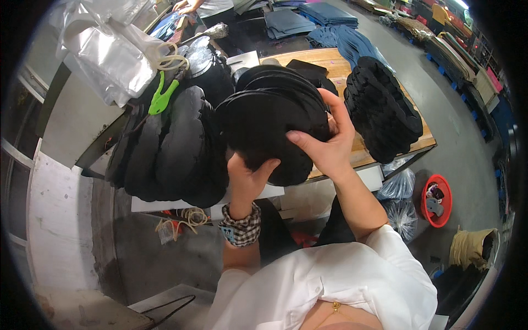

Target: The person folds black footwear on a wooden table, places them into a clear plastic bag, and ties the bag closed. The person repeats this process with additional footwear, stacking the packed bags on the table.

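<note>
Both my hands grip a thick stack of black insoles, flat rounded pieces fanned slightly apart. My right hand clasps the stack's right side, thumb across the front face and fingers round the back edge. At the lower left edge, my left hand holds with its thumb in front; its other fingers are hidden behind the pieces. Bundles of similar black insoles stand close by on the left. Another black bundle sits on the wooden tabletop to the right.
Clear plastic bags and a green-handled tool lie at the upper left. Blue sheets are stacked beyond the table. On the floor at right stand a red basket and filled plastic bags. Another person's hand shows far off.
</note>
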A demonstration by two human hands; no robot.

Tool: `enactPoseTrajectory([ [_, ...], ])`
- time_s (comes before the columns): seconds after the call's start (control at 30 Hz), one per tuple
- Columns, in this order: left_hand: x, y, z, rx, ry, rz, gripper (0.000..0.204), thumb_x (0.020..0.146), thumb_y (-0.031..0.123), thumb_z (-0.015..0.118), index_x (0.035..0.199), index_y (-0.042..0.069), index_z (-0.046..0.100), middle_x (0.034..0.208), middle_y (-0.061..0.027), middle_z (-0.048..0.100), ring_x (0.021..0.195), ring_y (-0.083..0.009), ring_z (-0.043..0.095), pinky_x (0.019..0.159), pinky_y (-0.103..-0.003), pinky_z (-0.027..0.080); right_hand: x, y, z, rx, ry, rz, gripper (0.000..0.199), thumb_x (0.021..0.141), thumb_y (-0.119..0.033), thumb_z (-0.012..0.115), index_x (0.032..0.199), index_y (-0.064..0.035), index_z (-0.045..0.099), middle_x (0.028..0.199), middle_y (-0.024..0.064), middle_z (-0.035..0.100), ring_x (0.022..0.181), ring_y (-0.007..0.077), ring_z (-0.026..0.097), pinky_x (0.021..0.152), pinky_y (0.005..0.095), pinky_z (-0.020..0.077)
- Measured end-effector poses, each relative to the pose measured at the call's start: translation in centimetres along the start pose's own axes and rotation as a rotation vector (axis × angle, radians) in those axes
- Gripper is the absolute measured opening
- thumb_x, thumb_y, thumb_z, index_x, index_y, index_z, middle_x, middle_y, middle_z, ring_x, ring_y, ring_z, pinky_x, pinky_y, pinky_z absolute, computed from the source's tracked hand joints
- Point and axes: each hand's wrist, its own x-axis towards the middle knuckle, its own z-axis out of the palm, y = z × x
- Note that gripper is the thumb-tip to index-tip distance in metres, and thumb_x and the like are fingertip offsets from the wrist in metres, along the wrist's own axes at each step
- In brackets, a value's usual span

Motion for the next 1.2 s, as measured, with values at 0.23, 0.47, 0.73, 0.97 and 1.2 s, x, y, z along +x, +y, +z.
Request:
enactPoseTrajectory([
  [0.23, -0.3, -4.1, 0.8, 0.176, 0.215, 0.142, 0.05, 0.078, 0.02, 0.077, 0.115, -0.004, 0.055, 0.105, -0.0141, 0.064, 0.098, -0.0267, 0.059, 0.091, -0.038, 0.043, -2.0, 5.9, 0.5, 0.11, -0.083, 0.392, 0.074, 0.073, -0.009, 0.076, 0.136, -0.0001, 0.038, 0.121, 0.0086, 0.053, 0.114, 0.0161, 0.049, 0.101, 0.0328, 0.0396],
  [0.47, -0.5, -3.8, -2.6, 0.453, -0.186, 0.056, 0.055, 0.08, 0.022, 0.075, 0.121, -0.005, 0.049, 0.114, -0.0188, 0.058, 0.106, -0.0325, 0.056, 0.093, -0.039, 0.042, -4.6, 10.5, -0.4, 0.224, -0.107, 0.277, 0.073, 0.086, -0.037, 0.068, 0.138, 0.0021, 0.035, 0.128, 0.0094, 0.048, 0.118, 0.0177, 0.045, 0.101, 0.0322, 0.035],
  [0.73, 0.1, -5.3, -0.4, -0.117, 0.079, -0.035, 0.042, 0.089, 0.024, 0.067, 0.117, -0.004, 0.052, 0.109, -0.0109, 0.06, 0.099, -0.0204, 0.055, 0.087, -0.032, 0.043, -2.3, 9.6, 0.1, 0.167, -0.181, 0.183, 0.073, 0.087, -0.033, 0.065, 0.14, 0.0047, 0.031, 0.132, 0.0123, 0.045, 0.124, 0.0196, 0.04, 0.106, 0.0327, 0.0301],
  [0.97, -1.0, -6.5, -1.0, 0.203, 0.041, 0.051, 0.047, 0.095, 0.037, 0.053, 0.119, -0.003, 0.052, 0.113, -0.0163, 0.056, 0.101, -0.0307, 0.054, 0.09, -0.039, 0.041, -3.4, 9.7, 1.1, 0.094, -0.08, 0.108, 0.085, 0.09, -0.06, 0.05, 0.137, 0.0077, 0.032, 0.129, 0.0129, 0.047, 0.119, 0.0182, 0.044, 0.102, 0.0322, 0.034],
  [1.2, -0.3, -6.7, 0.0, 0.362, 0.171, 0.29, 0.046, 0.094, 0.035, 0.055, 0.119, -0.003, 0.053, 0.114, -0.0182, 0.057, 0.106, -0.036, 0.055, 0.093, -0.041, 0.04, -4.5, 10.3, 1.5, 0.175, 0.001, 0.122, 0.073, 0.092, -0.05, 0.05, 0.134, 0.0077, 0.034, 0.123, 0.0127, 0.051, 0.113, 0.0188, 0.048, 0.099, 0.0317, 0.0366],
])
